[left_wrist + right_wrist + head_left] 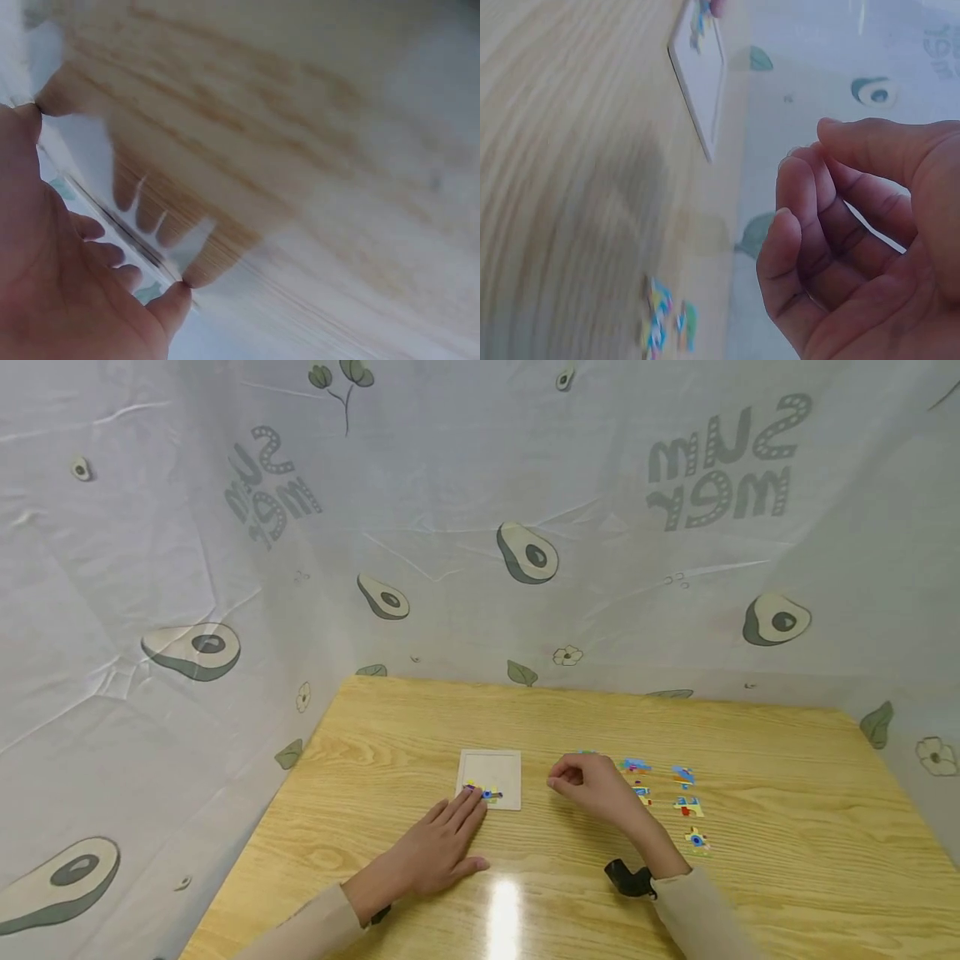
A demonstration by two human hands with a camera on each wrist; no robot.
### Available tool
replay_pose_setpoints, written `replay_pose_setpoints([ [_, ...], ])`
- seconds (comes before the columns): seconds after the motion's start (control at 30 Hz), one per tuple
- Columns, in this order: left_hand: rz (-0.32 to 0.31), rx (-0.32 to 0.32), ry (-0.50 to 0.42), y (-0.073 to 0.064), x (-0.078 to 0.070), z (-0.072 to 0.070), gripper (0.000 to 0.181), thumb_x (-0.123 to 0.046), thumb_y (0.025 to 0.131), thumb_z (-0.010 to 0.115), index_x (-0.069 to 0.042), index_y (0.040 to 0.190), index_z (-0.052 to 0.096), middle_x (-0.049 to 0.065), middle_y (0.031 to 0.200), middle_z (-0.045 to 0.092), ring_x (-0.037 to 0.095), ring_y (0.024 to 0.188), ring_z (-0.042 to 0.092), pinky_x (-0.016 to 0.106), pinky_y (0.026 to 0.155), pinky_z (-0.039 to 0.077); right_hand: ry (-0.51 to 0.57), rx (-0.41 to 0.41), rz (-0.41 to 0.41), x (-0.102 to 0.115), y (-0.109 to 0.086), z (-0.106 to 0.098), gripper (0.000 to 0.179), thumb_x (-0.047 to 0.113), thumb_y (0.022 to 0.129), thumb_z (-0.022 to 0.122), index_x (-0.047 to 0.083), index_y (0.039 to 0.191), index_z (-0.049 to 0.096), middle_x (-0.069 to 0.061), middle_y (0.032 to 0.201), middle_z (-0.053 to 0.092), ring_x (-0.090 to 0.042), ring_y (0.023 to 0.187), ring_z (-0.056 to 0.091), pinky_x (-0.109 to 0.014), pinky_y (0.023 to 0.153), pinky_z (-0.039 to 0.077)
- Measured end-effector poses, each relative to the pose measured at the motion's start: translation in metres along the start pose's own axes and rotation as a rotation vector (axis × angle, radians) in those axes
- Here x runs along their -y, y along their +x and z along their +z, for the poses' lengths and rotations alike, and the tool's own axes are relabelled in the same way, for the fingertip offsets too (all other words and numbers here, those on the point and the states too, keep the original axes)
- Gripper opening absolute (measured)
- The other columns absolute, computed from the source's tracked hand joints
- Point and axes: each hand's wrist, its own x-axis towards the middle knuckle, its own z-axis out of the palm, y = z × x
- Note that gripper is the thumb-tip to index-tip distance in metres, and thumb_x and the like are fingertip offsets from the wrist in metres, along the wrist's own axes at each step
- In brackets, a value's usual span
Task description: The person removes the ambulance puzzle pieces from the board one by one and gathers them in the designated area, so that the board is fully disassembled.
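A small white puzzle tray (497, 768) lies flat on the wooden table, with a few colourful jigsaw pieces (491, 794) along its near edge. My left hand (442, 852) rests palm down with fingers extended, its fingertips on those pieces at the tray's near left corner. In the left wrist view that hand (75, 247) touches the tabletop with thumb and finger, and the tray is out of sight. To the right of the tray, my right hand (596, 787) hovers with loosely bent fingers. The right wrist view shows nothing between its thumb and fingers (791, 187).
Several loose jigsaw pieces (687, 807) lie spread on the table right of the right hand, some partly covered by it. A printed white curtain (450, 527) hangs behind and left of the wooden table (787, 827). A dark wrist strap mount (630, 879) sticks out at the right wrist.
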Motion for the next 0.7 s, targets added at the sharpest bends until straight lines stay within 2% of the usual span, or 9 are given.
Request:
replay_pose_setpoints([
  [0.5,0.003,-0.004,-0.002,-0.007,-0.001,-0.001,0.081,-0.061,0.110,0.034,-0.004,0.167,0.026,0.014,0.176,0.022,0.030,0.164,0.025,0.052,0.127,0.037,0.031,0.095,-0.035,0.019,0.024,0.050,0.008,0.012,0.100,0.071,0.012,0.093,0.075,0.002,0.083,0.070,-0.006,0.073,0.059,-0.021,0.066,0.051],
  [0.7,0.011,-0.028,0.018,-0.008,0.000,-0.001,0.081,-0.060,0.110,0.036,-0.002,0.166,0.028,0.015,0.175,0.025,0.030,0.163,0.027,0.051,0.125,0.039,-0.019,0.083,-0.061,0.023,0.032,0.063,0.007,0.010,0.097,0.075,0.010,0.090,0.075,0.003,0.085,0.069,-0.006,0.075,0.058,-0.020,0.068,0.051],
])
